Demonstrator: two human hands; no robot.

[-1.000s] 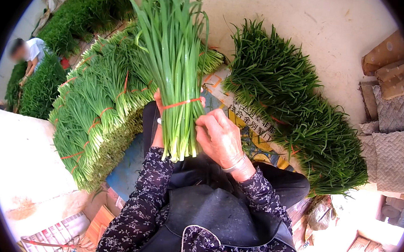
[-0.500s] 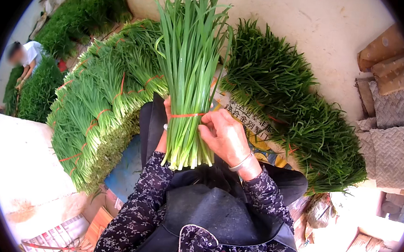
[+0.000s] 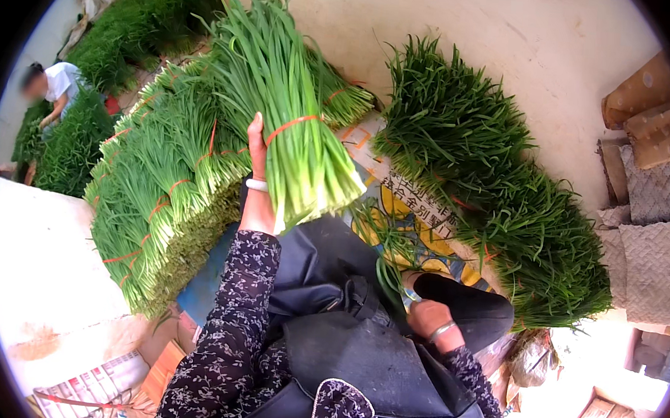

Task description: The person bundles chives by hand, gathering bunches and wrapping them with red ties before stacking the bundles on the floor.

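Apron: a dark apron (image 3: 356, 350) covers the person's lap, directly below both hands.
Sleeves: patterned floral sleeves (image 3: 225, 333) run up from the lower edge to each wrist.
Right hand: the right hand (image 3: 430, 317) rests low at the right knee, with a bangle on the wrist; the fingers curl around a few loose green stalks (image 3: 385, 251); how tightly they close cannot be told.
Left hand: the left hand (image 3: 257, 153) is raised up and forward, with a pale bangle on the wrist; it is wrapped around 1 tied bundle, fingers hidden behind the stems.
Bundle of green chives (image 3: 287, 120): held in the left hand, tilted, cut ends toward the lap and leaf tips fanning away; 1 orange band (image 3: 294, 122) circles it just beside the thumb.
Printed sack (image 3: 405, 206): spread on the ground between the 2 hands, under the bundle's cut ends.
Stacked bundles (image 3: 157, 196): a pile of banded bunches just left of the left hand, cut ends facing the person.
Loose heap of chives (image 3: 499, 197): dark green, right of the held bundle and beyond the right hand.
Woven mats (image 3: 652, 223): well to the right of the right hand.
Other person (image 3: 52, 88): far left, beyond the stack, bent among more greens.
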